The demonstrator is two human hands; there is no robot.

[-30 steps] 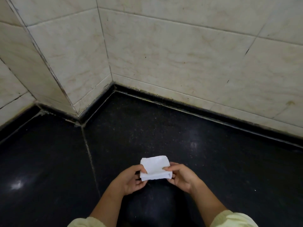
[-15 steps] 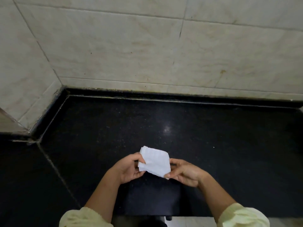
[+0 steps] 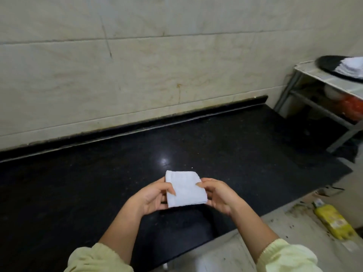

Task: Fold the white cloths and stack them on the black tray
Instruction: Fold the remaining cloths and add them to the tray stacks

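A small folded white cloth (image 3: 185,188) is held flat between both hands just above the black stone counter (image 3: 98,183). My left hand (image 3: 152,196) grips its left edge, thumb on top. My right hand (image 3: 218,195) pinches its right edge. At the far right edge of the view, a black tray (image 3: 332,64) rests on a metal rack (image 3: 310,75). A stack of folded white cloths (image 3: 352,67) lies on that tray, partly cut off by the frame.
A tiled wall (image 3: 157,65) runs along the back of the counter. The counter ends at the right, before the rack. A yellow bottle (image 3: 335,220) lies on the stained pale floor at the lower right. Orange and white items sit under the rack.
The view has swung right, bringing the rack, tray and stacked cloths into sight. The folded cloth stays between both hands and now lies flatter, turned toward the right.
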